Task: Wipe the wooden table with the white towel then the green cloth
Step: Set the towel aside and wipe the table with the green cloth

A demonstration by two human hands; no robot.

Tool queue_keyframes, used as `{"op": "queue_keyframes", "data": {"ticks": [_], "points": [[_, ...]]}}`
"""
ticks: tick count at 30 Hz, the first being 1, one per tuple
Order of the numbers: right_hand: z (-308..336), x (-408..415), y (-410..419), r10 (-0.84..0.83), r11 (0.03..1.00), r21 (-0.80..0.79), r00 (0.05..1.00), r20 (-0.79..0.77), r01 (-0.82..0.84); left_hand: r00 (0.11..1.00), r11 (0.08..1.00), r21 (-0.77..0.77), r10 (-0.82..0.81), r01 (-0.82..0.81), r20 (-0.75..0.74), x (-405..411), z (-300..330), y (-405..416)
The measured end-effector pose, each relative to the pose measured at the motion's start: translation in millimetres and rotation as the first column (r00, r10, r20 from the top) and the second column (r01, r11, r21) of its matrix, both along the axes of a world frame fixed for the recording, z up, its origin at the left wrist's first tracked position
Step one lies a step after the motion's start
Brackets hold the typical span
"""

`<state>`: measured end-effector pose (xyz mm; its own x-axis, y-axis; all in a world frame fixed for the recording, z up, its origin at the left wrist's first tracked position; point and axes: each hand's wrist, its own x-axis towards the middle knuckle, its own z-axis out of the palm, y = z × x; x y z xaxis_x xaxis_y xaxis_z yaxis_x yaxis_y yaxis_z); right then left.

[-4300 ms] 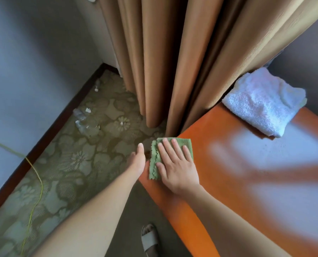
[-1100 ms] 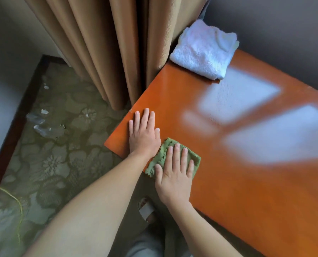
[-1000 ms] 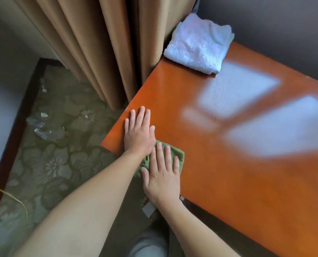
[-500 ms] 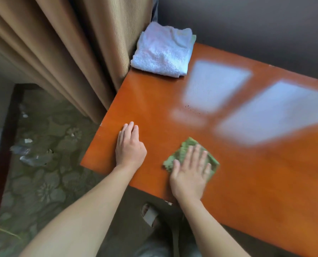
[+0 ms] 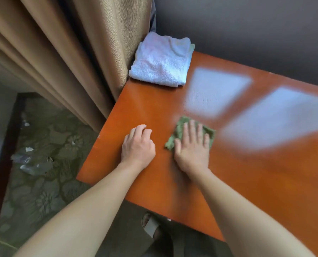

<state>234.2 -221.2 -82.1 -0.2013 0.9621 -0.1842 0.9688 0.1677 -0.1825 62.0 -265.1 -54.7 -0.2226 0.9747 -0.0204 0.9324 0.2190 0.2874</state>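
Note:
The glossy orange wooden table [image 5: 154, 112] fills the right of the view. My right hand [image 5: 191, 145] lies flat with straight fingers on the small green cloth [image 5: 180, 127] and presses it to the tabletop; most of the cloth is hidden under my palm. My left hand [image 5: 137, 145] rests on the bare wood just left of it, fingers slightly bent, holding nothing. The folded white towel [image 5: 162, 62] lies at the table's far left corner against the curtain.
Tan curtains [image 5: 71, 52] hang along the table's left side. A dark wall [image 5: 247, 30] runs behind the table. Patterned carpet [image 5: 49, 164] with bits of litter [image 5: 28, 164] lies to the left. A sandalled foot [image 5: 150, 226] shows below the near table edge.
My right hand has slid the green cloth from the near left edge rightward and farther onto the table. My left hand stays resting on the wood, its fingers a little more bent.

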Motion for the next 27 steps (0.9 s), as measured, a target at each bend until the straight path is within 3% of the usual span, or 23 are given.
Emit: {"op": "queue_keyframes", "data": {"ticks": [4,6,10,14,17,21,23,27], "points": [[0,-20,-24,0.414,0.91,0.015,0.907,-0.073,-0.414,0.999,0.999,0.036,-0.006,0.004,0.052,15,0,28],[0,-6,6,0.521,0.854,0.035,0.851,-0.066,-0.52,0.998,0.999,0.044,-0.006,0.004,0.055,16,0,41],[0,25,89,0.261,0.965,-0.003,0.965,-0.01,-0.261,0.999,1.0,-0.006,0.004,-0.004,0.039,18,-1,53],[3,25,114,0.101,0.995,-0.018,0.995,0.012,-0.101,0.999,0.999,0.035,0.038,-0.039,0.012,22,-6,69],[2,-2,80,0.238,0.971,0.03,0.97,-0.054,-0.237,0.989,0.988,0.089,0.122,-0.129,0.082,37,-7,96],[0,14,87,0.558,0.83,0.016,0.828,-0.062,-0.558,0.962,0.979,0.094,0.158,-0.182,0.222,53,-5,119],[-2,36,122,0.484,0.874,0.062,0.875,-0.025,-0.482,0.973,0.986,0.102,0.112,-0.134,0.2,56,-5,123],[-2,57,171,0.187,0.981,0.044,0.982,0.013,-0.188,0.969,0.988,0.103,0.089,-0.116,0.232,66,-3,127]]}}
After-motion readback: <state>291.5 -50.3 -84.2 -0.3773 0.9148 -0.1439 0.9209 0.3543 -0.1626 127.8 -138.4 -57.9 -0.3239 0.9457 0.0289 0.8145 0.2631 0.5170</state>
